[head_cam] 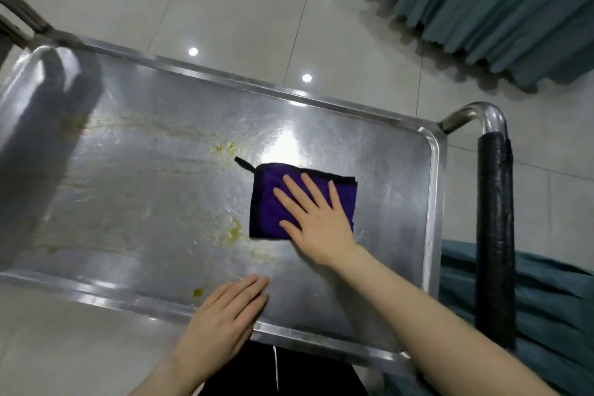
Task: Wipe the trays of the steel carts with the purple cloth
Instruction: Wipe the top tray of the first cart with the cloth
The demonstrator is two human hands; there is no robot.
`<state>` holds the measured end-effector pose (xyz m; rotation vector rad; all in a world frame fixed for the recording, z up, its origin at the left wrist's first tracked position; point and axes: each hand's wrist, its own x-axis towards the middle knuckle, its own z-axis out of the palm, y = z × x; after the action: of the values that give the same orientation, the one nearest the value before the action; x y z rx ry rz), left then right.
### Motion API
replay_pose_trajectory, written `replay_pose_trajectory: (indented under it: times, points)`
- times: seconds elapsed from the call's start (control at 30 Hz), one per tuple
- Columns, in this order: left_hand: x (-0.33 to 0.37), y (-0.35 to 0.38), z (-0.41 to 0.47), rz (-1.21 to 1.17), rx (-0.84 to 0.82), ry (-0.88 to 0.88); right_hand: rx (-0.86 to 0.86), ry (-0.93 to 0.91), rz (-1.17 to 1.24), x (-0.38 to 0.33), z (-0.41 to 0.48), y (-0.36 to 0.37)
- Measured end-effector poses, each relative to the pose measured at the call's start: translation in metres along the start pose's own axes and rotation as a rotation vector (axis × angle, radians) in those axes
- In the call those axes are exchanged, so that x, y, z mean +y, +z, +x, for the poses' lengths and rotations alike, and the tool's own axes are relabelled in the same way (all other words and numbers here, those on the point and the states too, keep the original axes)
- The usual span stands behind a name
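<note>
Midway, by the look of it, through wiping a steel cart's top tray (144,190): a person's right hand (316,225) presses flat on the folded purple cloth (266,212), fingers straight and spread, gripping nothing, the heel of the palm spilling off the cloth onto bare metal. The left hand (225,312) is open too, fingers straight and close together, reaching over the near rim with the tips on or just above the tray floor, apparently steadying the cart. The cloth lies under the right fingers, its dark hanging loop (242,162) poking out beyond the fingertips.

In the tray: the cloth and the mess. A yellowish smear (234,230) lies just off the right thumb, past the cloth's edge. Small spots (225,146) sit beyond the fingertips, near the loop. One blot (197,292) rests just beside the left fingers, and faint streaks (135,125) run well beyond them all.

On that evidence, the step calls for sweeping the cloth thumb-ward, into the smear, with even palm pressure so the fold does not bunch. Overlapping passes would likely lift the residue rather than spread it, and turning to a fresh face once soiled seems wise. The left hand must clear off before the near strip can be wiped.

A black-wrapped handle (495,235) rises off the right hand's little-finger side, and a teal curtain (498,10) hangs over the tiled floor (241,19).
</note>
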<state>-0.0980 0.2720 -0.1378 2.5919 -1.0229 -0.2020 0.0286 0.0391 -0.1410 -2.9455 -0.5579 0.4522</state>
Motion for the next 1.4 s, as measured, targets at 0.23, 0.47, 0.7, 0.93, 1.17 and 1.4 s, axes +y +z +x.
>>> replay_pose_trajectory:
  times: [0.23, 0.47, 0.7, 0.93, 1.17, 1.4]
  points:
    - [0.001, 0.003, 0.001, 0.006, 0.036, -0.015, 0.002, 0.292, 0.132, 0.039, 0.129, -0.044]
    - [-0.004, -0.002, -0.012, -0.068, 0.076, 0.052, -0.031, 0.089, 0.052, -0.027, -0.051, 0.008]
    - [-0.018, 0.006, -0.043, 0.013, 0.096, 0.170, -0.066, 0.202, 0.027, -0.013, -0.052, 0.009]
    - [-0.037, 0.005, -0.073, 0.057, 0.100, 0.154, -0.023, 0.504, 0.202, -0.029, 0.017, -0.005]
    - [-0.062, -0.012, -0.109, 0.078, 0.145, 0.071, -0.104, 0.148, 0.025, -0.122, -0.140, 0.046]
    - [-0.094, -0.020, -0.131, 0.174, 0.119, 0.069, -0.113, 0.161, -0.091, -0.070, -0.066, 0.012]
